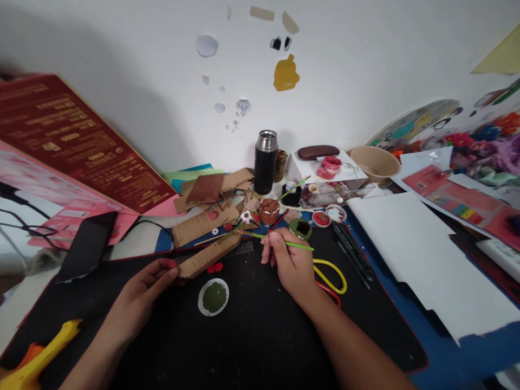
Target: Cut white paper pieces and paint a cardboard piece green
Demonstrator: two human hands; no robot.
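Observation:
My left hand pinches the near end of a long cardboard piece, which slants up to the right above the black mat. Between the fingers of my right hand is a thin green paintbrush, its tip at the far end of the cardboard, where a greenish tint shows. A white lid with green paint lies on the mat just below the cardboard. An open jar of dark green paint stands behind my right hand. Small red discs lie beside the cardboard.
Yellow-handled scissors lie partly behind my right wrist. Farther back stand a brown paint jar and a black thermos. Cardboard scraps are piled behind. A phone and a yellow tool are at left, white sheets at right.

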